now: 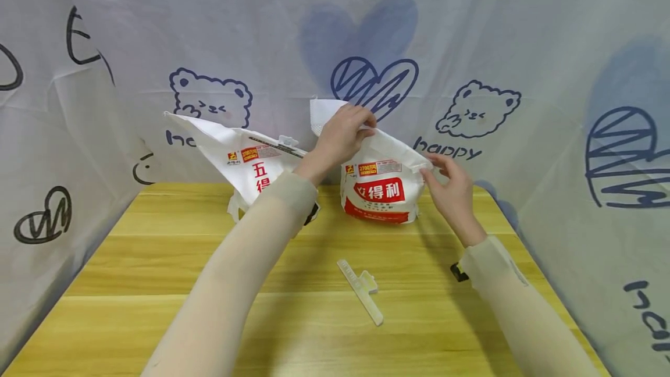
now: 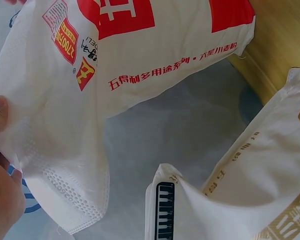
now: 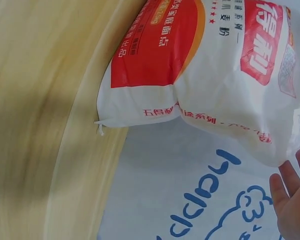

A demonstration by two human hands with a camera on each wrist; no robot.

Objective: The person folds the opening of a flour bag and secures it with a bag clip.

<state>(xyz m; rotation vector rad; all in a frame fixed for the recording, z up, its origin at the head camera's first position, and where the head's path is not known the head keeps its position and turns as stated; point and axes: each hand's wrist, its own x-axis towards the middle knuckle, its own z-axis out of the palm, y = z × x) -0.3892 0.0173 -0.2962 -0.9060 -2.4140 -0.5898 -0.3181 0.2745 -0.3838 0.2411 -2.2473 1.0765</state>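
Left hand (image 1: 345,132): arm stretched forward, fingers bent over the top edge of the right bag (image 1: 382,188), pinching it.
Right hand (image 1: 451,186): raised at the bag's right upper corner, pinching it between thumb and fingers.
Right bag: white with red panels, bulging below, flattened on top, at the far end of the counter (image 1: 157,284).
Left bag (image 1: 243,164): beside it, keyboard-patterned clip (image 1: 277,146) across its top.
Bag contents: hidden.
Pale clip (image 1: 361,292): lying nearer on the counter.
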